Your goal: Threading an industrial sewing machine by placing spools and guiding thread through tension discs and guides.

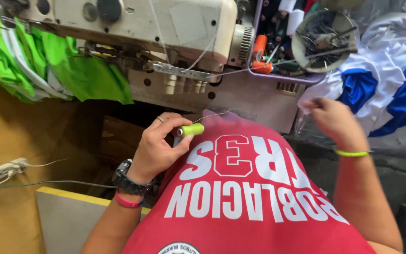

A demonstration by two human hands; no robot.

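The person wears a red shirt [250, 202] with large white block lettering across the front; some of the characters are red with a white outline. Near the bottom edge of the view a round white badge with dark print shows on the shirt. Both forearms are bare, with no sleeves in sight. The left hand [158, 146] has a thin silvery ring [160, 119] on one finger. On the left wrist sits a bulky black watch [128, 181] with a ribbed strap, and just behind it a pinkish-red band [128, 201]. The right hand [334, 120] is bare, and its wrist carries a slim neon yellow-green band [351, 153].
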